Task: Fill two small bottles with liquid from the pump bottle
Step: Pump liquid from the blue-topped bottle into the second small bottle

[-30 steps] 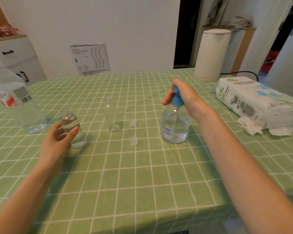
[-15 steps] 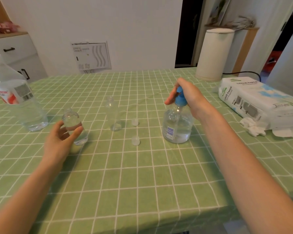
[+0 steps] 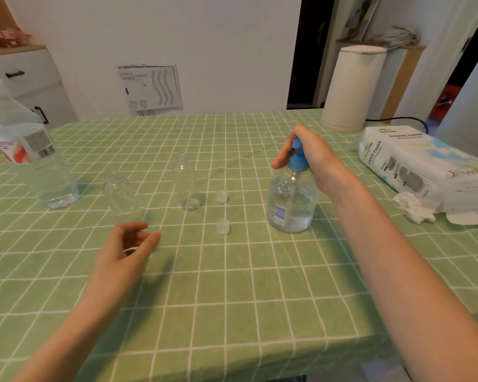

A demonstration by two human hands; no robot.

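Head view: your right hand (image 3: 315, 158) grips the top of the pump bottle (image 3: 290, 208), your left hand (image 3: 122, 257) hovers slack and empty, and both small bottles (image 3: 186, 186) stand uncapped on the table (image 3: 232, 299), seemingly unfilled

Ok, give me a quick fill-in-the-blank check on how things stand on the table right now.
1. The right hand grips the pump bottle by its ____ pump head.
2. ____ loose caps lie on the tablecloth, left of the pump bottle.
3. The left hand holds ____; the nearer small bottle stands free beyond it.
4. The tissue pack lies to the pump bottle's ____.
Missing words: blue; two; nothing; right.
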